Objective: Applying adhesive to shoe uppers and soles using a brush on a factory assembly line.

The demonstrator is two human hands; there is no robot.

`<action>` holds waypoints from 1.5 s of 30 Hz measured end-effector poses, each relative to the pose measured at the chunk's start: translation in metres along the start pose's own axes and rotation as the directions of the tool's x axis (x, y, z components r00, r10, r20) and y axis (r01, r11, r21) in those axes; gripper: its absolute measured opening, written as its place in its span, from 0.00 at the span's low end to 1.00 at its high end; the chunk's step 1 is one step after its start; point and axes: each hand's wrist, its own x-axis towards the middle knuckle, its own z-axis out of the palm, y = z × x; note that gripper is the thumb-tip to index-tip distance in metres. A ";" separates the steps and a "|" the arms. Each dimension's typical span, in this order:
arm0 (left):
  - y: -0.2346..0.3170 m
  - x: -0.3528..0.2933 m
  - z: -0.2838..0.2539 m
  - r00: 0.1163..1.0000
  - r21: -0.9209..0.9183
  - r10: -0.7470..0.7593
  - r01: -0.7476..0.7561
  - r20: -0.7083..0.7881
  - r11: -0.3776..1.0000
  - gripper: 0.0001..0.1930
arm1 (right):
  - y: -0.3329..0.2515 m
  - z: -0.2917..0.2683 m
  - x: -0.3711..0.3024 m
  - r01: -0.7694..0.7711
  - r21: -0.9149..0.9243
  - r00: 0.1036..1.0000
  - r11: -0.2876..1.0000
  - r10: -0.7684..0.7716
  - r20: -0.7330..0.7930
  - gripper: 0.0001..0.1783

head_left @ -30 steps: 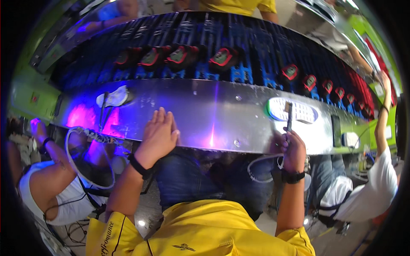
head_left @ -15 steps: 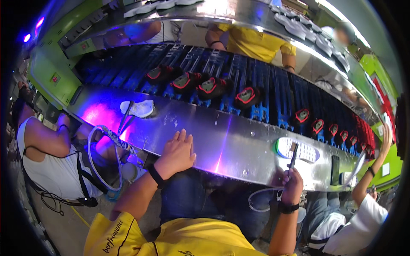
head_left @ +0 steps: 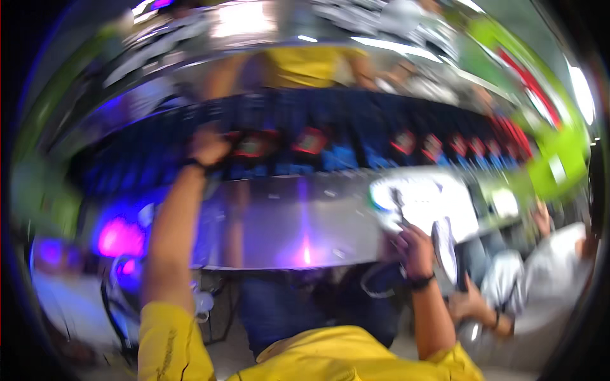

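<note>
My left hand (head_left: 211,146) is stretched out over the dark conveyor rack (head_left: 362,120), at the left end of a row of dark shoe uppers with red-edged openings. The nearest shoe upper (head_left: 251,145) is beside it; blur hides whether the fingers touch or grip a shoe. Farther along sits another red-edged upper (head_left: 310,141). My right hand (head_left: 416,251) is closed around the handle of a brush (head_left: 400,206), low over the metal bench (head_left: 273,222). Close to the brush lies a white shoe sole with a green end (head_left: 382,192), washed out by glare.
Several smaller-looking red-edged uppers (head_left: 432,146) continue along the rack to the right. A co-worker in white (head_left: 546,273) sits at the right, a white sole (head_left: 444,244) near their hand. Another person (head_left: 70,286) is at the left. Overhead runs a shiny metal shelf (head_left: 190,63).
My left hand has gone from the bench's near edge out to the shoe uppers. The head view has shifted and blurred. My right hand still holds the brush; the co-worker's raised arm has come down.
</note>
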 end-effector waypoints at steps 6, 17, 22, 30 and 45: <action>-0.066 0.059 0.050 0.971 0.025 0.230 -0.229 -0.057 0.973 0.36 | -0.011 0.022 0.010 0.061 -0.051 0.997 0.997 -0.063 -0.037 0.11; -0.075 -0.004 0.031 0.968 -0.735 -0.067 -0.137 -0.241 0.664 0.25 | 0.001 -0.009 -0.002 0.075 0.034 0.997 0.997 -0.076 0.033 0.10; -0.084 -0.137 -0.003 0.988 -0.980 -0.070 0.124 0.137 -0.156 0.26 | 0.005 -0.005 0.003 0.045 0.071 0.996 0.996 -0.050 0.072 0.13; 0.030 -0.264 0.008 0.986 -0.980 0.018 -0.167 -0.166 0.108 0.28 | -0.019 -0.005 -0.014 0.120 -0.110 0.991 0.987 -0.112 0.079 0.13; 0.109 -0.324 0.073 0.853 -0.569 0.211 -0.483 -0.478 0.665 0.41 | 0.000 0.064 -0.092 0.370 -0.570 0.924 0.734 -0.226 0.308 0.14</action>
